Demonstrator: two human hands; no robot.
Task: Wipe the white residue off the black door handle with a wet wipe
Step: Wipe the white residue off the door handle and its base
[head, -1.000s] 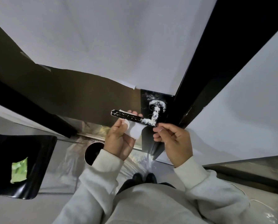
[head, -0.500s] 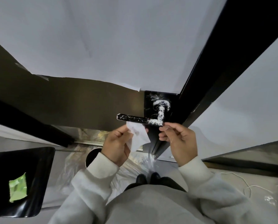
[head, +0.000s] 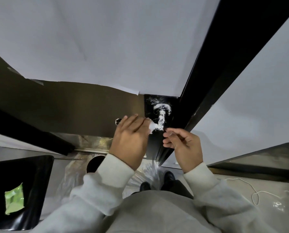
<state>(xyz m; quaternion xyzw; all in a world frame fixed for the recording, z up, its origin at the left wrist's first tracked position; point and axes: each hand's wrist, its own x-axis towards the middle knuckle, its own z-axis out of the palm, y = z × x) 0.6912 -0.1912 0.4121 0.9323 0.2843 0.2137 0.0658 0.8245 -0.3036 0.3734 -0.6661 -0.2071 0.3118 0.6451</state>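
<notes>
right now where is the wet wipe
In the head view, centre: the wet wipe is under the left hand, pressed on the door handle, left of its neck.

No readable text, labels, brands or numbers anywhere.

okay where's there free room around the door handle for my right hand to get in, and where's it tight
Free: the black plate below the door handle, between the wet wipe and the black door edge, just above the right hand. Crowded: the lever itself, wrapped by the left hand; only its tip shows. The residue-coated neck sits close against the edge.
</notes>
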